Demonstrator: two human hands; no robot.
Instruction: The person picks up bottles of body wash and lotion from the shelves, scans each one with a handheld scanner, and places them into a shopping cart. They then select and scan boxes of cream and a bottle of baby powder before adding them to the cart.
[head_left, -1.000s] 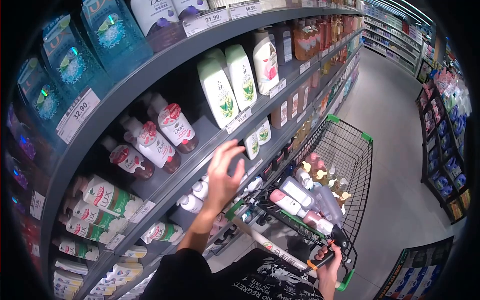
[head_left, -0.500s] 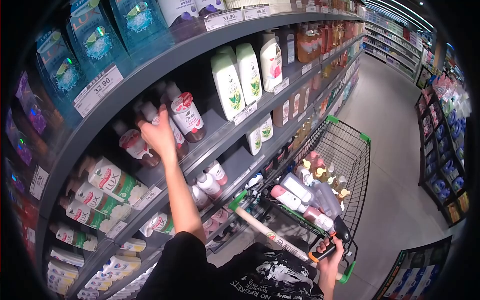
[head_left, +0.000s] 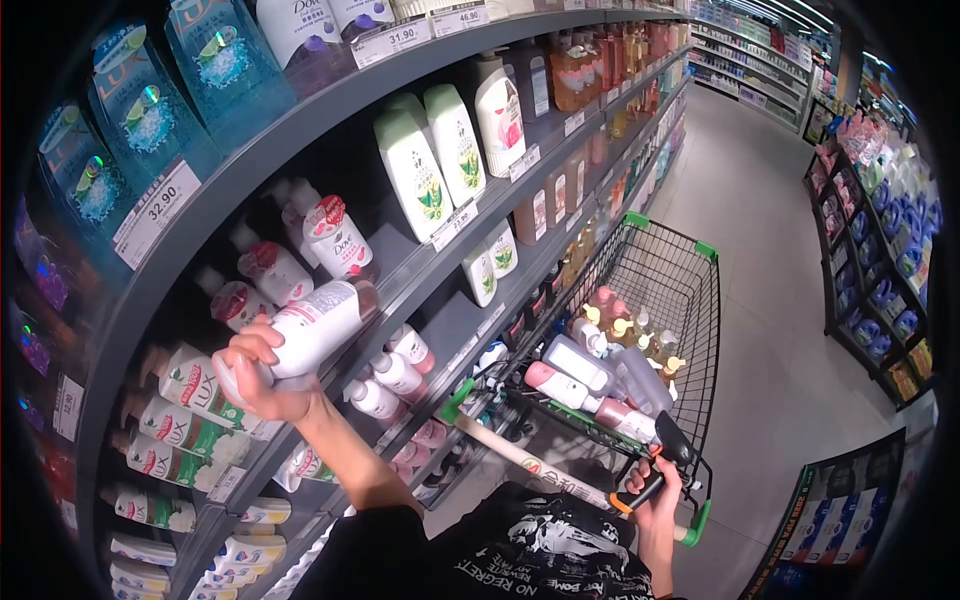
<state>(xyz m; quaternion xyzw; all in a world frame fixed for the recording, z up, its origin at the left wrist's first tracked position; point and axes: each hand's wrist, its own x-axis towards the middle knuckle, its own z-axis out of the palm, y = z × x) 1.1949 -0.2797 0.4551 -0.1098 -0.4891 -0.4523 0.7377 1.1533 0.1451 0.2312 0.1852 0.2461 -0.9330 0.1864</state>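
Note:
My left hand (head_left: 265,375) is closed around the neck end of a Dove body wash bottle (head_left: 322,325). The bottle is tilted, its base pointing up and right, in front of the shelf. Behind it stand more Dove pump bottles (head_left: 340,235) with pink-and-white labels. White and green LUX bottles (head_left: 200,385) sit just below my left hand. Over by the cart handle (head_left: 530,460), my right hand (head_left: 655,495) grips a black and orange barcode scanner (head_left: 676,440). The scanner's head is above the near end of the shopping cart (head_left: 705,350).
Several bottles, including a pink-and-white bottle (head_left: 557,385), lie or stand in the cart. White-and-green bottles (head_left: 415,180) stand farther along the shelf. Across the aisle floor (head_left: 755,250) is a display rack (head_left: 870,270), with a dark box display (head_left: 835,515) nearer me.
My left hand has pulled a Dove bottle off the shelf, moving it left and down and tipping it over. The view has shifted slightly; my right hand still holds the scanner.

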